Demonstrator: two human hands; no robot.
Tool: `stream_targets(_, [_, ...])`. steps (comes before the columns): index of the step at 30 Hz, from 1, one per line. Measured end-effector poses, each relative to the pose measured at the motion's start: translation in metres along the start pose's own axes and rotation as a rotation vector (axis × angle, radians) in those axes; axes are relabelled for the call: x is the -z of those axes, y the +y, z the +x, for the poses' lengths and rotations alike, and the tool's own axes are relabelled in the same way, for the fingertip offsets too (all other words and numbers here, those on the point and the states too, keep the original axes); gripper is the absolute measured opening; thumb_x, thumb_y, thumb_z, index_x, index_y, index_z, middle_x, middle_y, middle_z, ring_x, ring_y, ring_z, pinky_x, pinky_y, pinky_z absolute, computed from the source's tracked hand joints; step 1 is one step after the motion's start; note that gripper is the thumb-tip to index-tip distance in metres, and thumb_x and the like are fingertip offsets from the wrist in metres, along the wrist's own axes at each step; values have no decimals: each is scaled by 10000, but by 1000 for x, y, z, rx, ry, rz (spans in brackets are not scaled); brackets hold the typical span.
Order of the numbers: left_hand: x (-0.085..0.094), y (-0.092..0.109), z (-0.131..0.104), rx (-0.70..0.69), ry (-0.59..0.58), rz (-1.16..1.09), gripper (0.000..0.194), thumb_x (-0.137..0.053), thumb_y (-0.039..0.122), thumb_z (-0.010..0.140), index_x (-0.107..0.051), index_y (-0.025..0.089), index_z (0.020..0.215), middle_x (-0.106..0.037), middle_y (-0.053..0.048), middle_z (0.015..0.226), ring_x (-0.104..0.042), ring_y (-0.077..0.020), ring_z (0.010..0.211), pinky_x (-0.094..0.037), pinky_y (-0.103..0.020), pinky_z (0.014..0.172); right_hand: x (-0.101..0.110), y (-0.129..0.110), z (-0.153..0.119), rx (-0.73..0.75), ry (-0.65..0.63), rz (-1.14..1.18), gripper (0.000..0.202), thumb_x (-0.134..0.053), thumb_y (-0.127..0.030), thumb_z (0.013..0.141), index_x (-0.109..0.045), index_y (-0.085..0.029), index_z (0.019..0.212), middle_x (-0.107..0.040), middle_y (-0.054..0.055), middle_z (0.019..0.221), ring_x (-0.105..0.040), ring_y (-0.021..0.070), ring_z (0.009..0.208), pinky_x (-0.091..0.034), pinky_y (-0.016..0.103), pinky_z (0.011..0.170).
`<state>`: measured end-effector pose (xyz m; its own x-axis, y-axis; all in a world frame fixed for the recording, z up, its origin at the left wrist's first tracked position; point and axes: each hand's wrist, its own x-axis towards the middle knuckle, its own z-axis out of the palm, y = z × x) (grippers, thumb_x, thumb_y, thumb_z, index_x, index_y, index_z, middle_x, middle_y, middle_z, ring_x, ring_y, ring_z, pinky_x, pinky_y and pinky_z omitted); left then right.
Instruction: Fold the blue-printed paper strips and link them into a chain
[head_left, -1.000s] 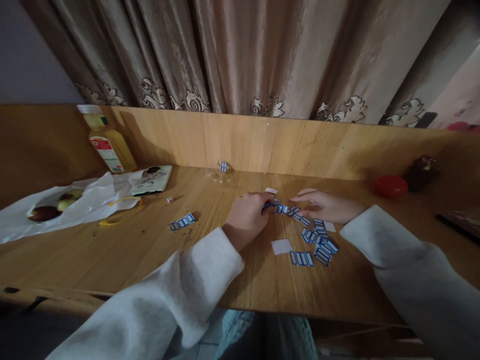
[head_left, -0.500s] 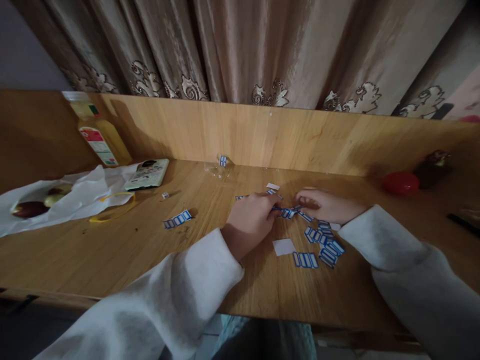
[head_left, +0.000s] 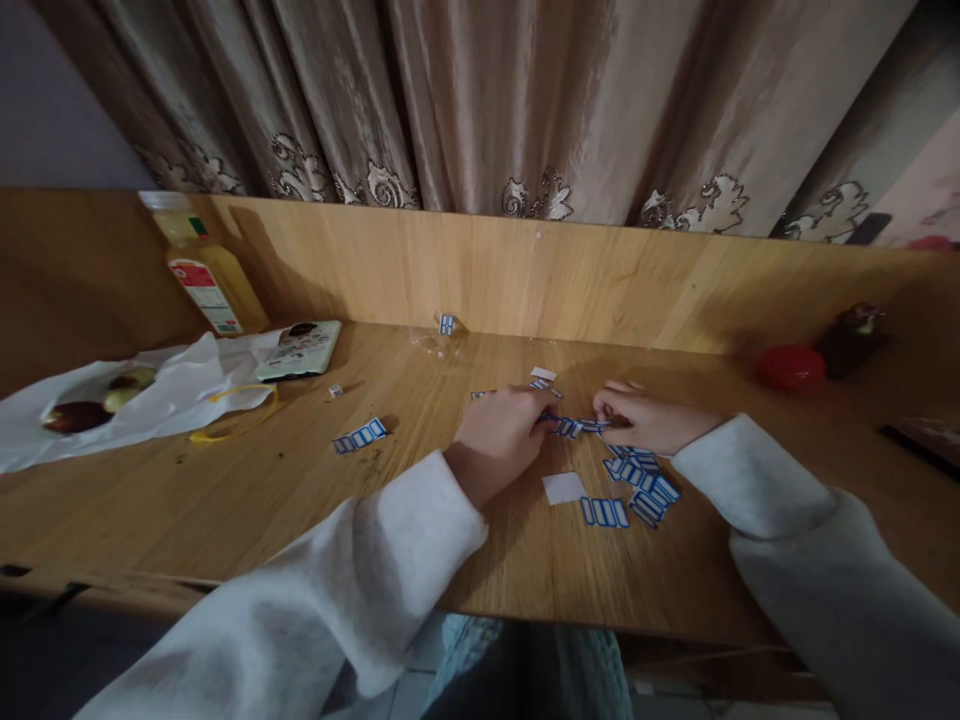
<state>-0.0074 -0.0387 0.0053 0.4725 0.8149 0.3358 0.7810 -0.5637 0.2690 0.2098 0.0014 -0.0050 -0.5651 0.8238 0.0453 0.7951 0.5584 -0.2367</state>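
My left hand (head_left: 504, 432) rests on the wooden table, its fingers pinched on the left end of a thin strip of blue-bordered white paper labels (head_left: 571, 427). Closed at the strip's other end is my right hand (head_left: 646, 418), thumb and index finger pressed together on it. The fingertips partly hide both ends. Just below my right hand lies a loose heap of similar label strips (head_left: 643, 482). Another strip (head_left: 604, 512) and a blank white paper piece (head_left: 562, 488) are nearer to me. Beyond my left hand, more label pieces (head_left: 546, 386) show beside a small white slip (head_left: 544, 373).
Left on the table (head_left: 420, 520) are a label strip (head_left: 360, 436), a small die-like cube (head_left: 335, 391), a phone-like object (head_left: 301, 349), white paper (head_left: 180, 385) with fruit-like objects, and a bottle (head_left: 217, 275). A red round object (head_left: 790, 368) sits at right. A wooden board (head_left: 480, 265) borders the back.
My right hand has shifted slightly, and the strip between my hands now looks straighter. My left hand stays nearly in place. The camera view has moved a little.
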Motion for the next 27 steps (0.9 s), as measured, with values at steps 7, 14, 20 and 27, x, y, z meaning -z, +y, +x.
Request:
stream_targets(7, [2, 0, 0, -12, -26, -11, 144, -509, 174, 801, -632, 210, 866, -665, -34, 896, -611, -197, 820, -457, -306, 674, -7, 4, -3, -13, 24, -14, 118, -571, -175, 671, -459, -213, 668, -499, 35, 774, -474, 197, 791, -395, 331, 729])
stream_targets(14, [2, 2, -1, -6, -20, 7, 164, -482, 184, 818, -624, 217, 895, -660, -31, 915, -612, -189, 844, -456, -291, 705, -5, -6, -9, 72, 112, 30, 119, -417, -238, 837, -478, -209, 935, -518, 49, 897, -505, 192, 888, -411, 352, 804])
stream_targets(20, [3, 2, -1, -5, -27, 28, 172, -478, 176, 808, -620, 234, 886, -663, -12, 906, -617, -193, 833, -451, -293, 685, -9, -11, -9, 78, 185, 131, 450, -506, -394, 830, -446, -202, 1233, -519, 116, 1144, -515, 246, 1050, -420, 416, 896])
stream_targets(27, [4, 3, -1, 27, -35, 46, 177, -488, 185, 804, -619, 246, 905, -661, -11, 917, -618, -197, 853, -443, -292, 669, -12, -12, -5, -1, 207, 217, 198, -556, -161, 754, -663, -180, 919, -668, 75, 882, -630, 185, 756, -517, 343, 706])
